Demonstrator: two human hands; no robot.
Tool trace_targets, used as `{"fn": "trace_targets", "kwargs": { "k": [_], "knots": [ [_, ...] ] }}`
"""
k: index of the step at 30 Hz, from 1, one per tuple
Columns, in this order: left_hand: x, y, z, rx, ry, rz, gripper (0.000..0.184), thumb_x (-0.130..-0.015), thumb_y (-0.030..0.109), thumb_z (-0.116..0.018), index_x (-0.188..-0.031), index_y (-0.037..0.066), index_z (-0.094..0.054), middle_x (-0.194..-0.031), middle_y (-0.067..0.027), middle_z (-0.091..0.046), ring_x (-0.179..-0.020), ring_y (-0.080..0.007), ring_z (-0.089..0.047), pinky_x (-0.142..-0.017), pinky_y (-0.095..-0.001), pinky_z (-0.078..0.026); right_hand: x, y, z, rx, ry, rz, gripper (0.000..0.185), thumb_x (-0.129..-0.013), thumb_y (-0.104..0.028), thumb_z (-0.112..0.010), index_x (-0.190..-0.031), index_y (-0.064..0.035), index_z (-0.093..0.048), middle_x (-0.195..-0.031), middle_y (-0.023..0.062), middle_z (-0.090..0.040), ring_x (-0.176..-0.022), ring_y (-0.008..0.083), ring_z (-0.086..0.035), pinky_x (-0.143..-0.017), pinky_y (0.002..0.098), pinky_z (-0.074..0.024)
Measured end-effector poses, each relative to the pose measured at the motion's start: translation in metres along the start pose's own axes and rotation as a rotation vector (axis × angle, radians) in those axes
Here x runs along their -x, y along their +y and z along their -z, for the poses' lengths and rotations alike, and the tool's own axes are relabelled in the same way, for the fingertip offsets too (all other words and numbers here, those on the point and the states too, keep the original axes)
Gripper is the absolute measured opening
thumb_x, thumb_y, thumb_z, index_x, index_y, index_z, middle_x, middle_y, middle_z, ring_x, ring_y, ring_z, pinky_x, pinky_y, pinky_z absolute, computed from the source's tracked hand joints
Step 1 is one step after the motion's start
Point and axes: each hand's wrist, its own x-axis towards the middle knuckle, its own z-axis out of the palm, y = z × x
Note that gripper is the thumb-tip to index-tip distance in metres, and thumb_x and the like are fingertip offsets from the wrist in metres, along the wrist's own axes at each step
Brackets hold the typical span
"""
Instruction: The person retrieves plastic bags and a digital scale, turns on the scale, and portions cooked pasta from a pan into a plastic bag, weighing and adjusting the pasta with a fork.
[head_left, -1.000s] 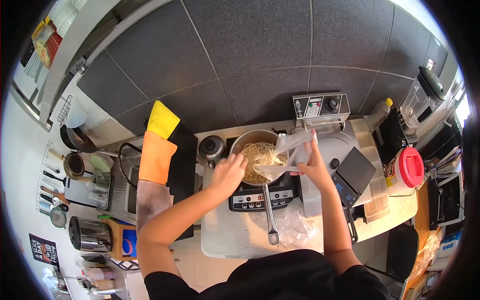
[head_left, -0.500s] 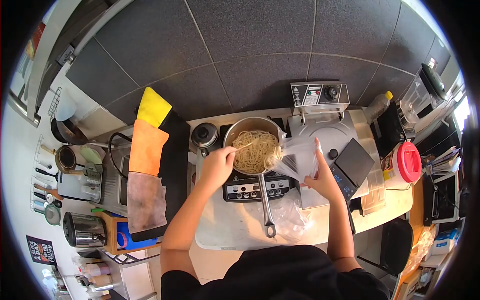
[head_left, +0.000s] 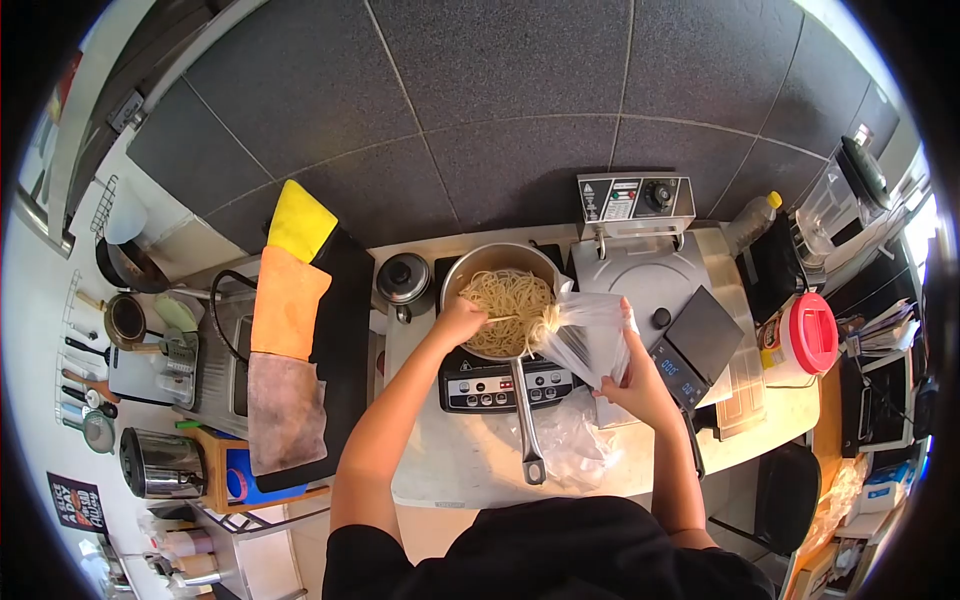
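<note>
Table (head_left: 455,460): the broadest support, its front edge running close before the person's torso; pale tabletop extends between this edge and the cooker. Flat steel appliance (head_left: 625,265): to the right of the saucepan, narrowing the room on that side, with a dark scale (head_left: 705,325) set at its right, just beyond the right hand. Cooker (head_left: 510,388): beneath the saucepan, control panel facing the person. Saucepan (head_left: 510,258): upright, between the two hands, its handle pointing toward the front edge. Lidded pot (head_left: 404,278): just left of the cooker, bounding the left hand's outer side. Clear bag (head_left: 595,340): stretched from the right hand to the pan's right rim. Noodles (head_left: 497,290): inside the saucepan, right of the left hand; a paler bunch lies at the bag's left end, over the rim. Right hand (head_left: 643,388): spread, thumb and forefinger wide apart against the bag. Left hand (head_left: 461,322): at the pan's left rim, fingers pinching a thin utensil (head_left: 503,318), whose tip reaches over the noodles
</note>
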Motion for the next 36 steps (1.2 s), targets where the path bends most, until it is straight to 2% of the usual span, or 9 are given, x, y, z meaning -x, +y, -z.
{"fn": "trace_targets", "kwargs": {
  "k": [1,2,5,10,16,24,32,34,36],
  "knots": [
    [0.001,0.002,-0.007,0.142,0.024,-0.043,0.018,-0.071,0.013,-0.055,-0.066,0.0,-0.066,-0.054,-0.0064,-0.056,-0.045,-0.014,-0.049,-0.045,-0.0277,-0.039,-0.001,0.001,0.0,-0.008,-0.009,0.003,0.086,-0.069,0.012,-0.049,-0.139,-0.0098,-0.005,-0.094,0.0085,-0.053,-0.061,0.0089,-0.053,-0.054,0.0227,-0.0485],
    [0.001,0.003,-0.01,0.142,0.025,-0.047,0.018,-0.071,0.013,-0.055,-0.066,0.0,-0.066,-0.054,-0.0064,-0.056,-0.045,-0.014,-0.049,-0.045,-0.0277,-0.039,-0.002,-0.002,0.0,-0.006,-0.007,0.006,0.086,-0.069,0.012,-0.049,-0.139,-0.0098,-0.005,-0.094,0.0085,-0.053,-0.061,0.0089,-0.053,-0.054,0.0227,-0.0485],
    [0.004,0.006,-0.016,0.415,-0.147,0.264,0.017,-0.076,0.013,-0.053,-0.079,0.001,-0.066,-0.055,0.0021,-0.048,-0.039,-0.0055,-0.036,-0.033,-0.0211,-0.023,-0.001,-0.016,0.0,-0.06,0.01,0.063,0.088,-0.068,0.013,-0.048,-0.14,-0.0106,-0.002,-0.105,0.0096,-0.049,-0.065,0.0082,-0.052,-0.058,0.0234,-0.0504],
    [0.023,0.008,-0.009,0.596,-0.172,0.285,0.02,-0.08,0.012,-0.05,-0.088,-0.001,-0.062,-0.054,0.0063,-0.04,-0.038,-0.0018,-0.027,-0.034,-0.0181,-0.018,-0.004,-0.013,0.005,-0.13,0.016,-0.011,0.093,-0.068,0.014,-0.047,-0.14,-0.0162,0.003,-0.131,0.0165,-0.029,-0.072,0.009,-0.051,-0.059,0.0244,-0.0514],
    [0.046,0.003,0.009,0.773,-0.17,0.263,0.021,-0.084,0.011,-0.047,-0.09,-0.002,-0.062,-0.055,0.0082,-0.036,-0.04,0.0,-0.025,-0.035,-0.0171,-0.016,-0.011,-0.013,0.002,-0.136,0.054,0.01,0.096,-0.068,0.014,-0.046,-0.139,-0.0235,0.006,-0.141,0.0219,-0.009,-0.07,0.0105,-0.053,-0.058,0.0246,-0.052],
    [0.076,0.013,0.018,0.745,-0.043,0.215,0.019,-0.085,0.012,-0.049,-0.091,-0.002,-0.06,-0.053,0.0086,-0.033,-0.041,-0.0001,-0.025,-0.036,-0.0172,-0.016,-0.019,-0.028,-0.003,-0.313,0.136,0.045,0.096,-0.067,0.015,-0.046,-0.139,-0.0226,0.007,-0.141,0.0201,-0.012,-0.068,0.0106,-0.052,-0.059,0.0259,-0.0533],
    [0.097,0.061,0.021,0.516,0.055,-0.122,0.02,-0.086,0.013,-0.05,-0.093,-0.001,-0.062,-0.057,0.007,-0.04,-0.045,-0.0001,-0.03,-0.039,-0.0155,-0.02,-0.038,-0.04,0.002,-0.305,0.092,0.069,0.099,-0.065,0.014,-0.049,-0.139,-0.0165,0.009,-0.14,0.0215,-0.014,-0.077,0.015,-0.057,-0.06,0.026,-0.0537],
    [0.103,0.071,0.023,0.512,0.03,-0.131,0.02,-0.086,0.013,-0.05,-0.094,-0.001,-0.062,-0.057,0.0072,-0.04,-0.045,0.0001,-0.03,-0.039,-0.0153,-0.02,-0.042,-0.047,0.003,-0.225,0.055,0.039,0.098,-0.066,0.014,-0.049,-0.139,-0.0172,0.008,-0.14,0.0217,-0.015,-0.067,0.0149,-0.059,-0.057,0.0254,-0.0521],
    [0.108,0.081,0.025,0.509,0.007,-0.139,0.02,-0.087,0.013,-0.05,-0.095,-0.001,-0.062,-0.057,0.0074,-0.04,-0.046,0.0002,-0.03,-0.039,-0.0152,-0.021,-0.044,-0.057,0.002,-0.245,0.031,0.018,0.098,-0.065,0.013,-0.05,-0.139,-0.0164,0.007,-0.14,0.0225,-0.015,-0.068,0.0161,-0.06,-0.057,0.0252,-0.0518]
  ]
}}
